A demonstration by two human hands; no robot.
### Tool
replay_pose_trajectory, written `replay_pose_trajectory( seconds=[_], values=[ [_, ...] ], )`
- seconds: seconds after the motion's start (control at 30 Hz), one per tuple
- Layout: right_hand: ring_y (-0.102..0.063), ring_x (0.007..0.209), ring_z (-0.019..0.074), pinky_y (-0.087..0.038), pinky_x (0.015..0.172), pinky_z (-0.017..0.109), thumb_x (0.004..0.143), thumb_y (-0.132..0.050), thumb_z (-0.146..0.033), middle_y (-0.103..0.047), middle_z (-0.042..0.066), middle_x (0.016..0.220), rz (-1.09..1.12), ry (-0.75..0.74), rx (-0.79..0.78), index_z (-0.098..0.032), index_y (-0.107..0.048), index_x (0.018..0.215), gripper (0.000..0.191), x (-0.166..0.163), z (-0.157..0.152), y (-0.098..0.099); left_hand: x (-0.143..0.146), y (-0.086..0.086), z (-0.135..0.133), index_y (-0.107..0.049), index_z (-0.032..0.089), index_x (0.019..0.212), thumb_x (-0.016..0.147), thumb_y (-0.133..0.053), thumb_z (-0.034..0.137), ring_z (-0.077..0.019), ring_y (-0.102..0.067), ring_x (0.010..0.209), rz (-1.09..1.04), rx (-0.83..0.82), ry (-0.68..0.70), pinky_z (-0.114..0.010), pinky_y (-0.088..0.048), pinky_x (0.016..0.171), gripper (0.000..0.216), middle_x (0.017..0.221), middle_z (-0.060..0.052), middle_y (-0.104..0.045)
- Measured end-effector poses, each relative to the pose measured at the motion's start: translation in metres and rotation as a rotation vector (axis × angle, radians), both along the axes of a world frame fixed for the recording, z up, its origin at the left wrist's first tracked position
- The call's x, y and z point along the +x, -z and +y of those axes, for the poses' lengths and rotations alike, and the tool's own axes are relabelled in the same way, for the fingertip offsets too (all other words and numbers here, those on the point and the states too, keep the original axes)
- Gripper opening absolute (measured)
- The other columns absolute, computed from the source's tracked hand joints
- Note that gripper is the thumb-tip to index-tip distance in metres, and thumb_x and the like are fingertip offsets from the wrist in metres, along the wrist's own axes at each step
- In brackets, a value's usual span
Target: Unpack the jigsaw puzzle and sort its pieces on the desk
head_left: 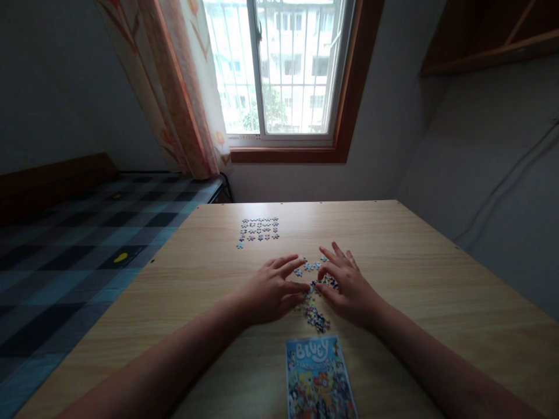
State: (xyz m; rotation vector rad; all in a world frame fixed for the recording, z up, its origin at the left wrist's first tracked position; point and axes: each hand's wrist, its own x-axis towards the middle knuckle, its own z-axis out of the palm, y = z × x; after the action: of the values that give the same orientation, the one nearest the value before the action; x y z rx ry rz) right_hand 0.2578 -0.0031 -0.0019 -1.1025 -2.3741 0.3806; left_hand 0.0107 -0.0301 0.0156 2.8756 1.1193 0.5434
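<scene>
A heap of small jigsaw puzzle pieces (315,317) lies on the wooden table, spread between my two hands. My left hand (275,289) is at the heap's left side, its fingers stretched out and apart, index fingertip touching the pieces. On the other side, my right hand (347,285) has thumb and index finger pinched together at a small dark puzzle piece (314,284), partly hidden by the fingertips; its other fingers are spread. A few light-blue pieces (308,266) lie just beyond the fingers. Farther left, several pieces (260,228) are laid out in rows.
A Bluey puzzle picture box or card (321,378) lies at the near side of the wooden table (196,267). Left of the table is a bed with a checked cover (87,233). A curtain (174,87) and a barred window (292,70) are behind.
</scene>
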Motion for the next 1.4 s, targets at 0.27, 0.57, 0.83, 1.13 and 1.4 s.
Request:
replay_pose_trajectory(
  seconds=[0.27,0.57,0.83,1.13,1.4],
  values=[
    [-0.009,0.151,0.0324,-0.01,0.113,0.071,0.089,-0.058,-0.03,-0.038,0.009,0.157,-0.012,0.002,0.003,-0.023,-0.069,0.09,0.013,0.002,0.001,0.003,-0.001,-0.001,0.0,-0.069,0.036,0.117,0.094,-0.057,0.04,-0.03,-0.039,0.14,-0.002,-0.001,-0.014,-0.055,-0.039,0.11,0.026,0.153,-0.002,-0.043],
    [-0.016,0.15,0.0321,-0.017,0.115,0.065,0.093,-0.053,-0.033,-0.038,0.009,0.156,0.059,0.081,0.125,-0.026,-0.074,0.102,0.025,0.005,0.006,0.001,-0.003,0.001,0.004,-0.068,0.024,0.114,0.096,-0.05,0.027,-0.0273,-0.045,0.134,-0.08,0.092,-0.13,-0.052,-0.043,0.109,0.026,0.139,-0.009,-0.057],
    [-0.028,0.145,0.0318,-0.027,0.115,0.059,0.09,-0.053,-0.029,-0.051,0.01,0.145,0.235,0.218,0.228,-0.023,-0.076,0.093,0.023,0.019,0.023,0.001,-0.004,0.011,0.01,-0.072,0.029,0.11,0.094,-0.053,0.027,-0.0285,-0.044,0.134,-0.007,0.13,-0.157,-0.055,-0.045,0.105,0.025,0.14,-0.006,-0.056],
    [-0.04,0.138,0.0305,-0.035,0.113,0.053,0.087,-0.055,-0.024,-0.06,0.011,0.134,0.375,0.244,0.353,-0.022,-0.075,0.089,0.021,0.031,0.037,0.008,-0.001,-0.01,0.022,-0.077,0.032,0.1,0.092,-0.06,0.031,-0.0281,-0.043,0.136,0.102,0.033,-0.119,-0.052,-0.041,0.109,0.019,0.141,-0.003,-0.057],
    [-0.042,0.137,0.0318,-0.036,0.113,0.053,0.088,-0.054,-0.023,-0.059,0.013,0.133,0.403,0.256,0.377,-0.02,-0.076,0.089,0.023,0.036,0.041,0.008,0.031,-0.043,0.034,-0.079,0.03,0.089,0.078,-0.077,0.028,-0.0304,-0.042,0.137,0.298,-0.12,-0.191,-0.049,-0.039,0.11,0.012,0.145,-0.005,-0.053]
  ],
)
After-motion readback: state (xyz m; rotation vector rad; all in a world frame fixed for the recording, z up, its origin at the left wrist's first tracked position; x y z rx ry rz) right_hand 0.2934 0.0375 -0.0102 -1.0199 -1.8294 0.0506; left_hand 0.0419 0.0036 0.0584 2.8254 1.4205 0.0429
